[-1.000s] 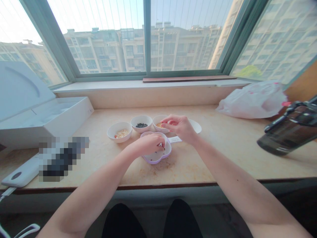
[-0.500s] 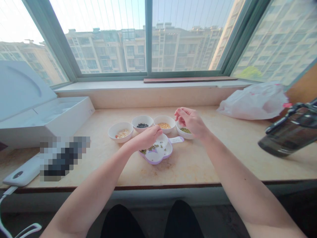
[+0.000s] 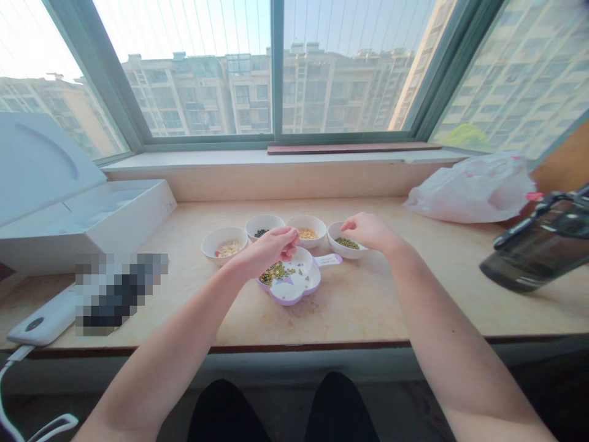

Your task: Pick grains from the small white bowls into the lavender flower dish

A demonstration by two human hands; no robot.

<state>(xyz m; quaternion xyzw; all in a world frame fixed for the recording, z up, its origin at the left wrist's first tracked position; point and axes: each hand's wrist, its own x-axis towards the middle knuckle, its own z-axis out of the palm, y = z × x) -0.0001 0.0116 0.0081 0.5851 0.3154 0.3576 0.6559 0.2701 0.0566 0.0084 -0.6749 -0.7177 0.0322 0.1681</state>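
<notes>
My left hand (image 3: pixel 275 245) is closed, fingertips pinched together, above the back left of a white and purple flower-shaped dish (image 3: pixel 299 288) that holds mixed green and yellow beans. What it pinches is too small to name. Over the rim of the bowl of green beans (image 3: pixel 346 242) is my right hand (image 3: pixel 365 230), its fingers closed and their content hidden. Behind the dish stand a bowl of yellow kernels (image 3: pixel 307 233), a bowl of black beans (image 3: pixel 261 233), partly behind my left hand, and a bowl of pale flakes (image 3: pixel 229 247) at the left.
At the left lie an open white box (image 3: pixel 124 215), a white device (image 3: pixel 43 322) with a cable and a blurred dark object (image 3: pixel 117 301). A plastic bag (image 3: pixel 473 190) and a dark transparent jug (image 3: pixel 529 258) are at the right. The table's front edge (image 3: pixel 294 348) is close.
My left hand has risen slightly, uncovering more beans in the dish. My right hand has moved down and slightly right, to the green bean bowl.
</notes>
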